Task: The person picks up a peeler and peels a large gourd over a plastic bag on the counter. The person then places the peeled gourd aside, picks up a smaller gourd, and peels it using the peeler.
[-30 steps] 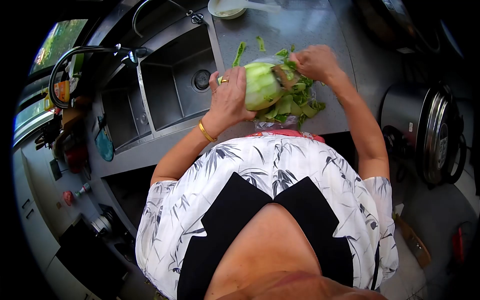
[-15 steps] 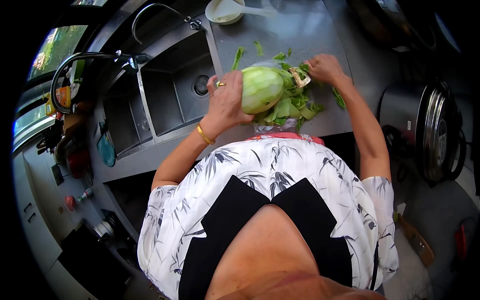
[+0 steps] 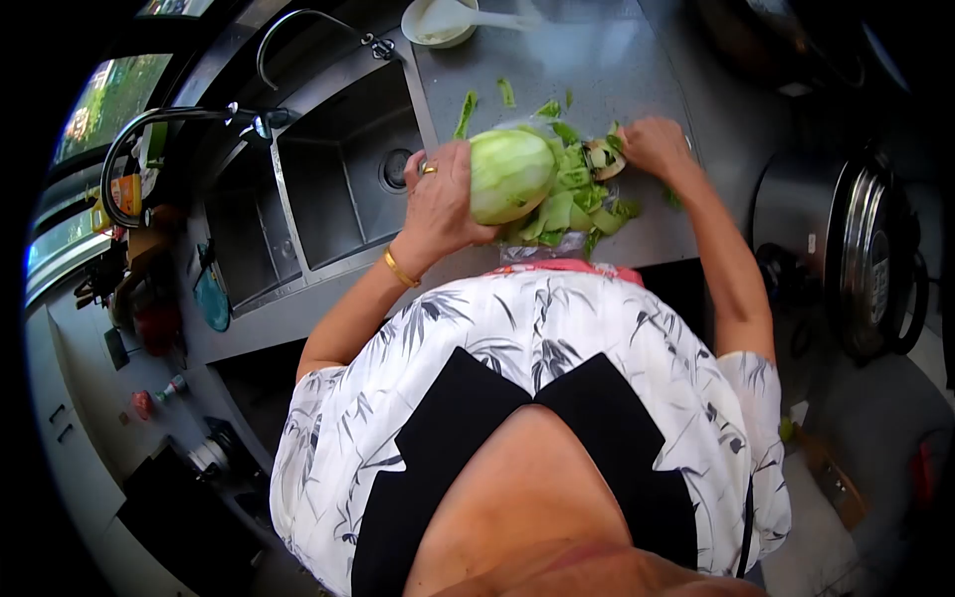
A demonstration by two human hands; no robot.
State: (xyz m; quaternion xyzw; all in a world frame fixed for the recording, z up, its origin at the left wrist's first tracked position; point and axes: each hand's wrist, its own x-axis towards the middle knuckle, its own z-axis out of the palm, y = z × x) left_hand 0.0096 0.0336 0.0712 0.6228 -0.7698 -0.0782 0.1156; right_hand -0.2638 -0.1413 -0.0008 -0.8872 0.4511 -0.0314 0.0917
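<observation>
Left hand (image 3: 441, 199) on gourd (image 3: 511, 176), axis sideways (roughly)

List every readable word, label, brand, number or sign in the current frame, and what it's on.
No legible text to quote.
Cooker, side: small pale label, too small to read.
Cooker lid: pale markings, too small and blurred to read.
Yellow-orange package by the window: possible print, too blurred to read.
Gourd and peeler: no text visible.
</observation>
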